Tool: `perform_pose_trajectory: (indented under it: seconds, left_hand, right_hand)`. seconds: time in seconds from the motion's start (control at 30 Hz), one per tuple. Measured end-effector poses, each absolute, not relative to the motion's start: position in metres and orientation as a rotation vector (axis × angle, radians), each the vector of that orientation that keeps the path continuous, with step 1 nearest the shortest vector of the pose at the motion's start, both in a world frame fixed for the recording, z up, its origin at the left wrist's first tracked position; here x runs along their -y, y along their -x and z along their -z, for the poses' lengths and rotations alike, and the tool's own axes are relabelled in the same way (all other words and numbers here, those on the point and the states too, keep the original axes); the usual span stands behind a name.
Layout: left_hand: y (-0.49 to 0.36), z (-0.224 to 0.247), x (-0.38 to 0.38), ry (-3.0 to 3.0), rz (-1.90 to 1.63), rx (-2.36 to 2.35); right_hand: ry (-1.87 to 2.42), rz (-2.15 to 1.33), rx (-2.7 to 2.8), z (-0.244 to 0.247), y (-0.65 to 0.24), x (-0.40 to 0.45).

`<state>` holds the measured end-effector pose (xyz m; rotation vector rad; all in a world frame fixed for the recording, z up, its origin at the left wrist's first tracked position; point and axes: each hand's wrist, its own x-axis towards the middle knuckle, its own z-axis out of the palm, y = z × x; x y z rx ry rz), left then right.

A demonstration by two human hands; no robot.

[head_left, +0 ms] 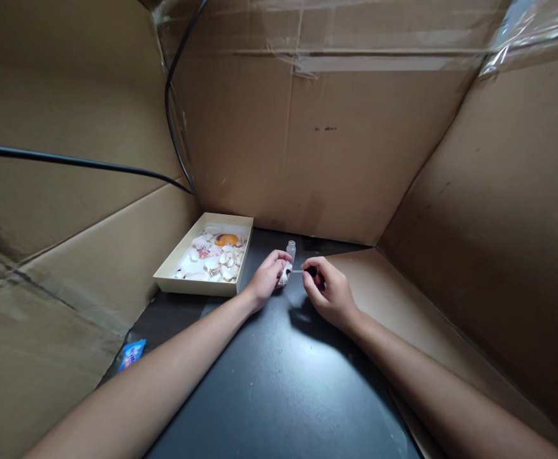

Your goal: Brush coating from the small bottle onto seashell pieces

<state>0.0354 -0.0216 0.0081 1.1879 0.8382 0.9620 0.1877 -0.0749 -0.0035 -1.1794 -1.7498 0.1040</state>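
Near the far edge of the dark table (pixel 260 382), my left hand (pixel 268 280) holds a small whitish shell (pixel 285 274) with a dark patch, its fingers bent around it. My right hand (pixel 325 287) is closed on a dropper (pixel 298 271); a thin pale stem points left at the shell, and a dark part shows between the fingers. A small clear glass bottle (pixel 291 247) stands just behind my left fingertips, without a cap. Whether the stem touches the shell is too small to tell.
A cream tray (pixel 197 287) of pale shells and an orange piece (pixel 227 240) sits at the back left. A blue packet (pixel 132 354) lies beside my left forearm. Cardboard walls (pixel 307 146) enclose the table, and a black cable (pixel 168 95) hangs at the left.
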Motion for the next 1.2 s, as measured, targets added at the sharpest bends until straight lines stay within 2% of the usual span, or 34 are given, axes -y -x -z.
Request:
perform_pose_trajectory:
  seconds: [1.2]
  left_hand:
    - [-0.0338, -0.0050, 0.0191, -1.248, -0.950, -0.742]
  right_hand:
    - [1.078, 0.005, 1.740, 0.0019, -0.1873, 0.0751]
